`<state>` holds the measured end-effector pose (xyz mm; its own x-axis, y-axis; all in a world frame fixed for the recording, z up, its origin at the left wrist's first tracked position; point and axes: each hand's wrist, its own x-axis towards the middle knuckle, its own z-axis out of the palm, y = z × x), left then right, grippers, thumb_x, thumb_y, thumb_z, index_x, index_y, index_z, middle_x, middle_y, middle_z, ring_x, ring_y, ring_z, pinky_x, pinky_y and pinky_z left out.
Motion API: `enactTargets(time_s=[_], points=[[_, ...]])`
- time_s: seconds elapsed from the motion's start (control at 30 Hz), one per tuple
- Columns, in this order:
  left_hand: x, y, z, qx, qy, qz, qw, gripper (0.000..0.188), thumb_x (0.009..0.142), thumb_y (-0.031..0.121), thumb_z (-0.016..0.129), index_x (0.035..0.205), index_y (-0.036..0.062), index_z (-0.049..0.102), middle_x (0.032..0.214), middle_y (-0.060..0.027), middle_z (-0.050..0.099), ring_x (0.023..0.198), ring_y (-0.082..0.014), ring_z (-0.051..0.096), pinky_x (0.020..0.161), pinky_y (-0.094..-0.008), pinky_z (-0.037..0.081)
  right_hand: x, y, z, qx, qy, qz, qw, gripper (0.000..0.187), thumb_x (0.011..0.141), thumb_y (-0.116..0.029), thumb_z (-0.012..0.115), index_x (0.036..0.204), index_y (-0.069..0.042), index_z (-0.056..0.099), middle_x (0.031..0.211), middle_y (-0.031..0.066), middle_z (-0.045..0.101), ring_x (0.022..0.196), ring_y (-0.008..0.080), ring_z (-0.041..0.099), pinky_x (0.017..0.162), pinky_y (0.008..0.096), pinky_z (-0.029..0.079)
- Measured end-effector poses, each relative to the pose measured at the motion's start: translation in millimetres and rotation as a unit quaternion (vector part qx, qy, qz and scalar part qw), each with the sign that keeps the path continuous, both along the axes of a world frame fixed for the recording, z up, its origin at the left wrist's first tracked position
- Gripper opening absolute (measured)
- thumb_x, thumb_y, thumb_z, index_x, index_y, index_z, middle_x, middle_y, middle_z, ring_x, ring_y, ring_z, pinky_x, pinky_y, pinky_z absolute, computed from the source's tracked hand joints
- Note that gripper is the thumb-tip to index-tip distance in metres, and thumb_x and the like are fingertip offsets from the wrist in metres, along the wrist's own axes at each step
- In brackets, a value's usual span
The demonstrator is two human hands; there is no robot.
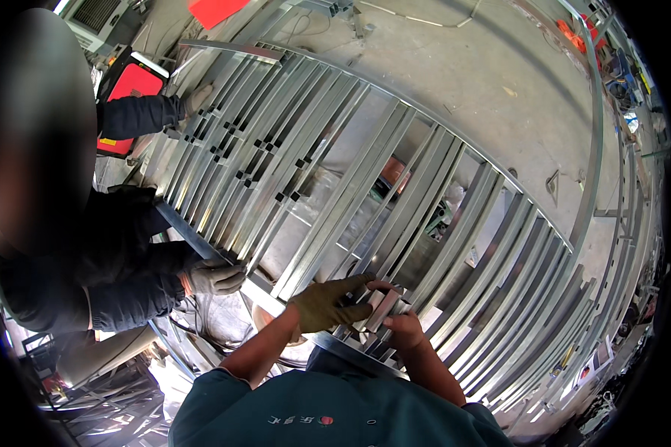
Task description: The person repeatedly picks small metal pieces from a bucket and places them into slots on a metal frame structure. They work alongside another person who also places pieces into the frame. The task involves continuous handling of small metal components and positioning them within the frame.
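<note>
My left hand [324, 305], in a worn brownish glove, reaches in from the left with its fingers apart, the tips close against several short silvery metal pieces [382, 311]. My bare right hand [405, 330] is closed around these pieces, which look like cut lengths of square tube. Both hands are over the near side of a rack of long metal bars [335, 216], laid side by side on a frame. Whether my left fingertips touch the pieces is hard to make out.
At the left a co-worker's gloved hand [215, 276] rests by the frame's near edge; the other gloved hand [197, 100] is at its far left end. Small black blocks [303, 162] sit among the left bars. A red-and-black machine [132, 93] stands behind. Cables and scrap lie below left.
</note>
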<state>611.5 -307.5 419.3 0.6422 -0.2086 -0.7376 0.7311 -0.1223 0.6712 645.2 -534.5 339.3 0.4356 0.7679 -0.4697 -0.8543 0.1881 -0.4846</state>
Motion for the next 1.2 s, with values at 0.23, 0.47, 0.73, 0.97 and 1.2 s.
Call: enactTargets(time_s=[0.23,0.47,0.73,0.97,1.2], points=[[5.4,19.2,-16.5,-0.002,-0.081,0.037,0.996,0.058,0.091,0.011,0.081,0.146,0.0139,0.063,0.144,-0.0189,0.059,0.123,-0.0235,0.066,0.095,-0.0301,0.058,5.3,13.3,-14.9,0.052,0.059,-0.071,0.994,0.086,0.067,-0.027,0.077,0.146,-0.004,0.050,0.139,0.0153,0.056,0.117,0.0317,0.066,0.101,0.0470,0.055],[38.3,41.4,-8.6,0.183,-0.294,0.195,0.918,0.069,0.088,0.007,0.081,0.151,0.0172,0.057,0.095,-0.0103,0.073,0.074,-0.0192,0.067,0.072,-0.0335,0.057,32.5,24.4,-16.4,0.194,0.106,-0.166,0.961,0.076,0.072,-0.022,0.076,0.143,-0.008,0.051,0.146,0.0211,0.050,0.116,0.0373,0.069,0.098,0.0572,0.058],[128.5,106.6,-55.0,0.541,-0.298,0.023,0.786,0.037,0.095,0.018,0.071,0.132,0.0143,0.069,0.095,-0.0092,0.076,0.086,-0.0236,0.072,0.076,-0.0381,0.056,24.2,18.3,-39.3,0.203,0.107,-0.113,0.967,0.072,0.077,-0.018,0.075,0.144,-0.008,0.049,0.148,0.0208,0.049,0.116,0.0344,0.070,0.099,0.0570,0.059],[164.5,71.0,-30.9,0.655,-0.239,-0.171,0.696,0.035,0.098,0.026,0.072,0.130,0.0146,0.069,0.105,-0.0083,0.078,0.095,-0.0270,0.073,0.087,-0.0391,0.056,13.5,12.0,-44.3,0.189,0.108,-0.088,0.972,0.074,0.078,-0.018,0.077,0.146,-0.006,0.049,0.149,0.0194,0.050,0.120,0.0329,0.067,0.100,0.0550,0.059],[139.9,86.0,-84.4,0.157,-0.310,0.317,0.883,0.034,0.107,0.019,0.065,0.139,0.0054,0.065,0.117,-0.0060,0.074,0.103,-0.0142,0.066,0.094,-0.0280,0.053,14.6,9.9,-47.6,0.188,0.109,-0.102,0.971,0.075,0.078,-0.019,0.077,0.146,-0.007,0.049,0.149,0.0189,0.050,0.118,0.0317,0.068,0.100,0.0497,0.059]])
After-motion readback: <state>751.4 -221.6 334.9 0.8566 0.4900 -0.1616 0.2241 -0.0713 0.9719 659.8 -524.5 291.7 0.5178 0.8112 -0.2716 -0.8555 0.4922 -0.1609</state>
